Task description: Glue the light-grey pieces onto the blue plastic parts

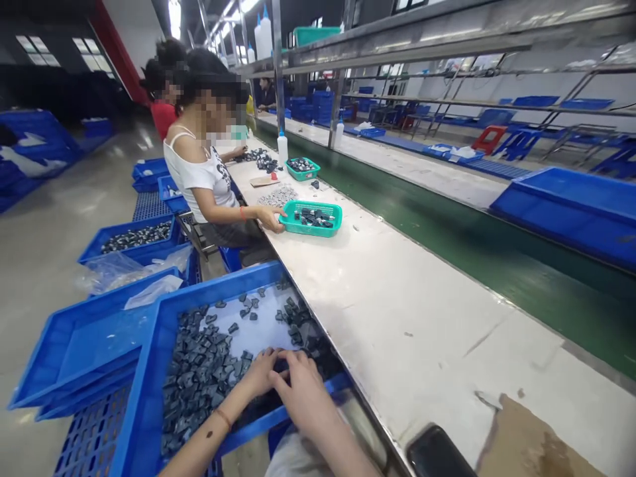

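Grey-black pieces (196, 358) fill much of a blue tray (133, 404), lying around the left hand (259, 374) and right hand (304, 387), both curled close together; whether either grips a piece cannot be told.

Worktop (387, 291), whitish, bearing: phone-like black object (437, 450), 5 o'clock; brown cardboard (527, 437), stained, 4 o'clock; white bottle (282, 150), blue tip, 11 o'clock. Co-worker (199, 175), white top, 10 o'clock, one hand on green basket (311, 230) near dial centre. Blue tray (94, 244), mixed dark and pale pieces, 9 o'clock. Stacked blue trays (84, 341), 8 o'clock. Metal shelf (407, 48), 1 o'clock. Red stool (489, 140), 2 o'clock. Large blue bin (571, 199), 3 o'clock.
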`<state>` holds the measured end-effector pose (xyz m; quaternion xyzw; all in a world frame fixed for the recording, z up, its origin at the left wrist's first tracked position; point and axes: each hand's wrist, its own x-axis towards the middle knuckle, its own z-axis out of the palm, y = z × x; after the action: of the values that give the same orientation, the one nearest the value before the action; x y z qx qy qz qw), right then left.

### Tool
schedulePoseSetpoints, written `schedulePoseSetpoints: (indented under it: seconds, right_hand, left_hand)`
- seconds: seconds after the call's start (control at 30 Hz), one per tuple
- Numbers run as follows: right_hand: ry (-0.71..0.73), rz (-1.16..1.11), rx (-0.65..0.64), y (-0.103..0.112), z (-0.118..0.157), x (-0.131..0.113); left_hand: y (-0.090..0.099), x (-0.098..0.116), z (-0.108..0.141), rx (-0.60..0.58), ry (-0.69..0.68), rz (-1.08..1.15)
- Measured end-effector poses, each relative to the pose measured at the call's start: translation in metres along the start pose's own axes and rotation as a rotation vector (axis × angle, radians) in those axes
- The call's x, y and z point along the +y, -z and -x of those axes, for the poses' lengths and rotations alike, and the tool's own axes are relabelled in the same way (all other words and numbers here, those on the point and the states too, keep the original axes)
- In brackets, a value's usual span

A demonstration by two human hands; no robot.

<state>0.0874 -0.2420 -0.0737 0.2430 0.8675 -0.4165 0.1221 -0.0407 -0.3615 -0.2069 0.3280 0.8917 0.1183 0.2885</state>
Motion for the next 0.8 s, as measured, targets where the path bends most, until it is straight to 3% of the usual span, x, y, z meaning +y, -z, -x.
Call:
schedulePoseSetpoints:
  seconds: [0.13, 0.23, 0.43, 0.8]
  right_hand:
    - [-0.217, 0.124, -0.108, -0.05, -0.08, 0.008]
    - [-0.252, 0.201, -0.182, -0.073, -0.105, 0.029]
    - [-0.114, 0.298, -0.25, -0.098, -0.109, 0.042]
    - [-0.092, 0.282, -0.377, -0.11, -0.12, 0.046]
  left_hand:
    - [0.017, -0.046, 0.021, 0.18, 0.281, -0.16]
    - [0.011, -0.065, 0.03, 0.197, 0.402, -0.217]
    - [-0.013, -0.053, 0.018, 0.078, 0.333, -0.172]
    - [0.015, -0.066, 0.018, -0.028, 0.168, -0.109]
